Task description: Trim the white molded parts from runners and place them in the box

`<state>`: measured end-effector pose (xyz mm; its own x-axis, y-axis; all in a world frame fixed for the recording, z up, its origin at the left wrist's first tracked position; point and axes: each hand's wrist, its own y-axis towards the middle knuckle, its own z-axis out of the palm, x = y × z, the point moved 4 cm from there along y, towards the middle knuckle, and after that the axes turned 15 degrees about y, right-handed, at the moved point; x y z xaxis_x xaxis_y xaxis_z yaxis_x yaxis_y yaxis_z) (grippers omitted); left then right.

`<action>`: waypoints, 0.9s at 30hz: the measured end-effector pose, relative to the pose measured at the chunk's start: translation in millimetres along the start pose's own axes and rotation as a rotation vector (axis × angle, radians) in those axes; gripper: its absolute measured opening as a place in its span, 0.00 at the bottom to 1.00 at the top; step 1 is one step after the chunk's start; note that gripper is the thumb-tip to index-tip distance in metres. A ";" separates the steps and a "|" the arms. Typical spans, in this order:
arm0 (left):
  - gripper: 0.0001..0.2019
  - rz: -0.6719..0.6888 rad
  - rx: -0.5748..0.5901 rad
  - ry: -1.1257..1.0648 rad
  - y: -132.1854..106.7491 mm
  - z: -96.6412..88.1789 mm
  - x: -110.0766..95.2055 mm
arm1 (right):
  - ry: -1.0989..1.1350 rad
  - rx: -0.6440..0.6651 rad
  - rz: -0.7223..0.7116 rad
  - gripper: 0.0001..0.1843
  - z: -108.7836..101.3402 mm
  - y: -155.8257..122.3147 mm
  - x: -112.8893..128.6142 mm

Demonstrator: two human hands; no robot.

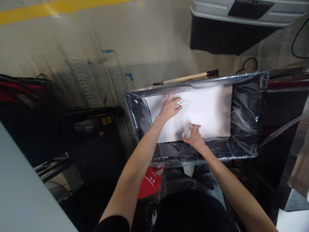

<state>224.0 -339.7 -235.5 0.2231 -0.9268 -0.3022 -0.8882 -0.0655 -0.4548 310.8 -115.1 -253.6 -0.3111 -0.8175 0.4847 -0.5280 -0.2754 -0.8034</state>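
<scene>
A black bin lined with clear plastic film (251,106) stands in front of me. A white sheet (210,109) lies flat inside it. My left hand (169,108) rests on the sheet's left part, fingers pinched on a small clear plastic piece (180,102). My right hand (194,135) is at the sheet's near edge, fingers closed on another small clear plastic piece (187,131). Both forearms reach in over the bin's near rim.
A wooden-handled tool (185,78) lies on the floor behind the bin. A grey and black case (231,29) stands at the top right. A red object (151,182) sits below the bin near my legs. Dark equipment fills the left; a yellow floor line (48,9) runs along the top.
</scene>
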 end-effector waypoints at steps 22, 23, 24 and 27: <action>0.16 0.057 -0.186 -0.129 -53.5 24.8 16.6 | 0.102 -0.083 0.038 0.51 5.0 0.0 4.4; 0.15 -0.032 -0.203 -0.123 -56.0 28.0 24.4 | 0.102 -0.085 0.040 0.50 4.4 -1.1 5.9; 0.15 -0.134 -0.219 -0.119 -58.4 31.6 32.9 | 0.102 -0.086 0.042 0.49 3.6 -2.2 7.2; 0.16 -0.347 -0.224 -0.150 -60.8 45.2 54.3 | 0.103 -0.084 0.052 0.47 -2.6 -5.7 9.4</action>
<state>308.2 -369.3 -262.1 0.5649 -0.7729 -0.2889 -0.8117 -0.4575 -0.3631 308.8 -119.9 -243.6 -0.4170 -0.7720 0.4797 -0.5722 -0.1871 -0.7985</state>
